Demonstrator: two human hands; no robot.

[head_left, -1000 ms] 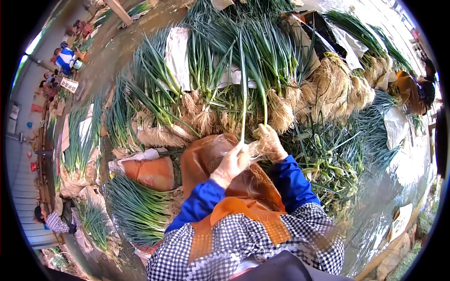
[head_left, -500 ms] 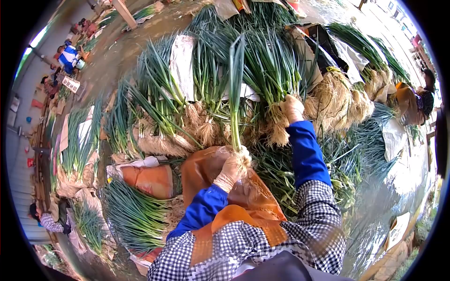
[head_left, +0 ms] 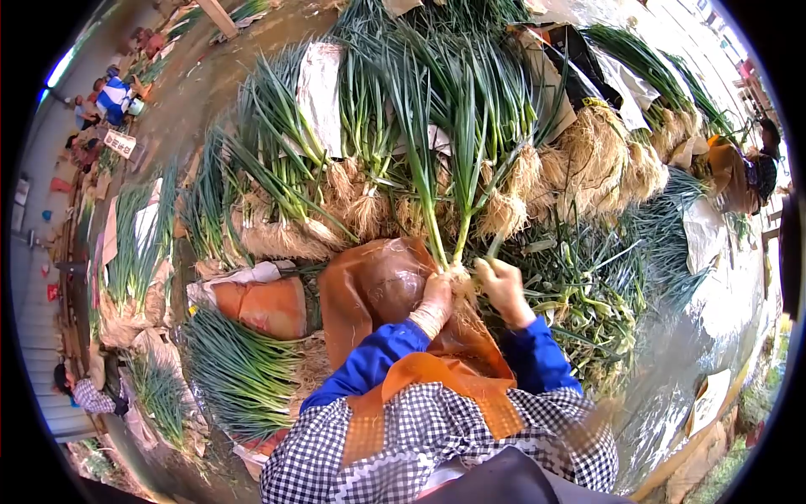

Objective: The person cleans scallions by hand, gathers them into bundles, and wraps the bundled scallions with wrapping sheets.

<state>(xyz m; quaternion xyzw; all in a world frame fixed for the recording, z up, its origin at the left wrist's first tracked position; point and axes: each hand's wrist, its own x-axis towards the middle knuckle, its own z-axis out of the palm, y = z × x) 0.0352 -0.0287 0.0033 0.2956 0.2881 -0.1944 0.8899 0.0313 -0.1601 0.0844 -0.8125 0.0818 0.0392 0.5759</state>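
Note:
Over the brown apron (head_left: 353,294) on my lap, my left hand (head_left: 435,301) is closed around the lower ends of green onions (head_left: 433,227), whose leaves point away from me. Pale roots (head_left: 467,290) stick out beside its fingers. Close to its right, my right hand (head_left: 502,290) is closed on a green stalk (head_left: 494,245) that rises from its fingers. Whether that stalk is a whole onion or a peeled leaf, I cannot tell. Beyond both hands lies a large heap of green onions (head_left: 369,109) with their bushy roots toward me.
Loose green leaves (head_left: 579,286) cover the ground right of my lap. On the left lie a bundle of onions (head_left: 239,378) and an orange-brown wrapped pad (head_left: 264,307). Bundles with thick roots (head_left: 592,155) sit at the right. Several people work in the background.
My right hand has come back from the root end of the heap to beside my left hand. The onions in my left hand have spread into separate stalks.

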